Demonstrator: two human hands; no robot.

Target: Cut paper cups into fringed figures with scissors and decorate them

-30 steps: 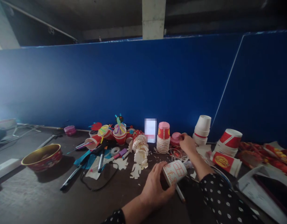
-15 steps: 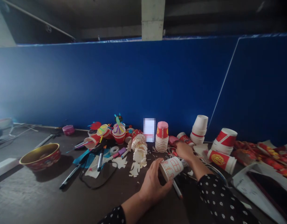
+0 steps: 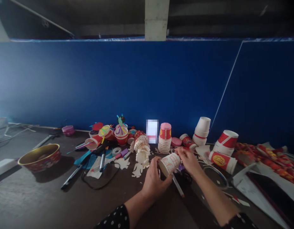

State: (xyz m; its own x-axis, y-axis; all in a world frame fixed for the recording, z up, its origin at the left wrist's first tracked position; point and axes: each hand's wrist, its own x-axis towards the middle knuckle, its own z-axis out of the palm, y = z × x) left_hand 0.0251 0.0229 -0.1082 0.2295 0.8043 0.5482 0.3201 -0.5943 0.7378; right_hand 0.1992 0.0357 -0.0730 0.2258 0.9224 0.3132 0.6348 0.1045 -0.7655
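A white paper cup (image 3: 170,163) with red drawn lines and a window shape lies tilted, its open end toward my left hand (image 3: 154,178), whose fingers and thumb grip it. My right hand (image 3: 188,160) is at the cup's far right end, fingers bent together near its base; what they hold, if anything, is too small to make out. A marker (image 3: 178,186) lies on the table below the cup. Behind the cup stands a stack of cups (image 3: 164,143) with a pink top.
Cup stacks (image 3: 202,131) and a lying red cup (image 3: 222,160) are at the right, near a dark tablet (image 3: 273,194). A gold-lined bowl (image 3: 39,159) stands left. Decorated cups (image 3: 121,136), pens and paper scraps (image 3: 138,169) fill the middle left.
My right hand has come back from the items behind the cup to the cup's right end. The cup and my left hand have shifted slightly left.
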